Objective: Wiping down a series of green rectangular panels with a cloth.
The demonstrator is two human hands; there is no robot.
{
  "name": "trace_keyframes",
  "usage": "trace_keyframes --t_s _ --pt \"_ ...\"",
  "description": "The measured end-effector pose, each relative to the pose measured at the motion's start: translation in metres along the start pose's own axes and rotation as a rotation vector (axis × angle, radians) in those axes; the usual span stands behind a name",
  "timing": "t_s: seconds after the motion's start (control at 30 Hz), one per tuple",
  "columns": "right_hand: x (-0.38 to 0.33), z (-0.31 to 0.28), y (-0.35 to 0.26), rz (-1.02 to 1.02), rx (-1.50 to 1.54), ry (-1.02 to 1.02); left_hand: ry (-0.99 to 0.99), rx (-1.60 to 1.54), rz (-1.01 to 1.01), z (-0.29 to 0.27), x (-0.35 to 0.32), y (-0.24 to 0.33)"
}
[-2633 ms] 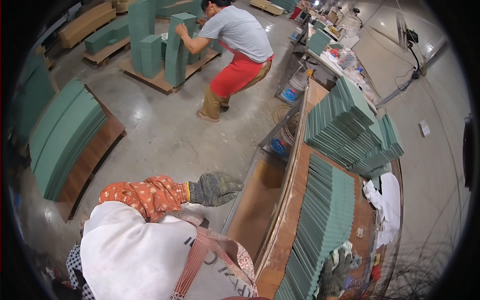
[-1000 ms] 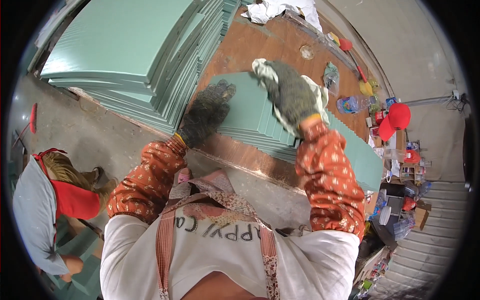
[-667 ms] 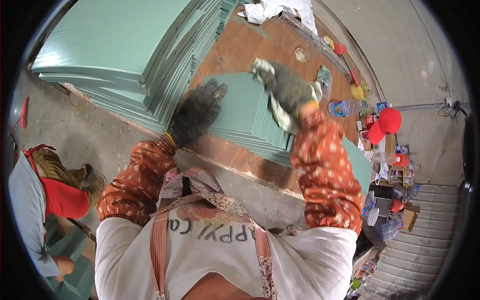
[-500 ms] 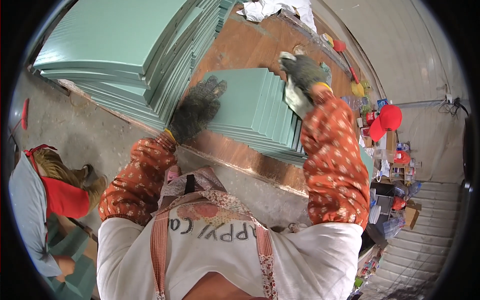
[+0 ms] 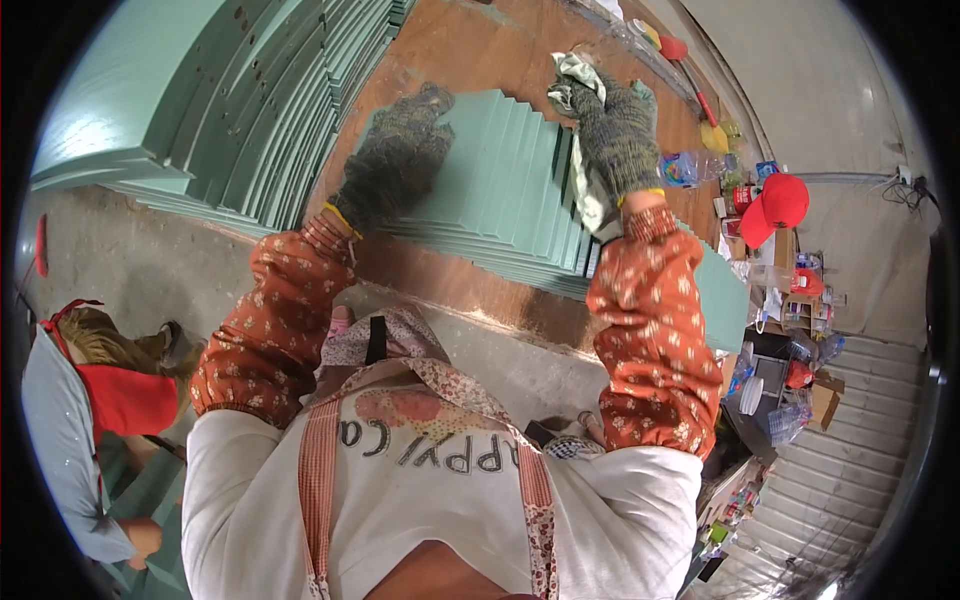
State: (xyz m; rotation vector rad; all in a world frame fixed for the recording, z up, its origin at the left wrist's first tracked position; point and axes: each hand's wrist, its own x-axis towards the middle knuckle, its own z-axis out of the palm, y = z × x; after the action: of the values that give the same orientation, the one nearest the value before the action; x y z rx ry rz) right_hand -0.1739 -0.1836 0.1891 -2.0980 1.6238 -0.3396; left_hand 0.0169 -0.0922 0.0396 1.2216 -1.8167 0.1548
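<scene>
Left hand [image 5: 395, 160], gloved, fingers spread flat on fanned stack of green panels [image 5: 500, 190] lying on brown table [image 5: 470, 60]. Right hand [image 5: 612, 135] clamped on pale cloth [image 5: 580, 80], pressing it on stack's right side.

Brown wooden worktop [image 5: 470, 45], long, surface worn and dusty; near edge faces a grey concrete floor [image 5: 130, 270]; lying directly on it: a fanned stack of flat pale-green rectangular boards [image 5: 500, 190] at centre, edges stepped; a larger, taller pile of long pale-green boards [image 5: 220, 90] at left, just beside the fanned stack; small yellow and red items at far right edge, too small to tell.
</scene>
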Motion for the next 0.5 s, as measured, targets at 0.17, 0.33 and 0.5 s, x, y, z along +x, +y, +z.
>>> trace_keyframes --t_s 0.17,0.33,0.5 --pt "-0.065 0.035 -0.015 -0.578 -0.335 -0.089 0.041 -0.111 0.049 0.003 0.014 0.0" --pt "-0.157 0.039 0.011 -0.771 -0.336 0.099 0.001 0.001 0.044 0.028 0.007 -0.03" --pt "-0.136 -0.017 0.019 -0.684 -0.377 0.129 0.13 0.112 0.106 0.034 0.022 -0.016"
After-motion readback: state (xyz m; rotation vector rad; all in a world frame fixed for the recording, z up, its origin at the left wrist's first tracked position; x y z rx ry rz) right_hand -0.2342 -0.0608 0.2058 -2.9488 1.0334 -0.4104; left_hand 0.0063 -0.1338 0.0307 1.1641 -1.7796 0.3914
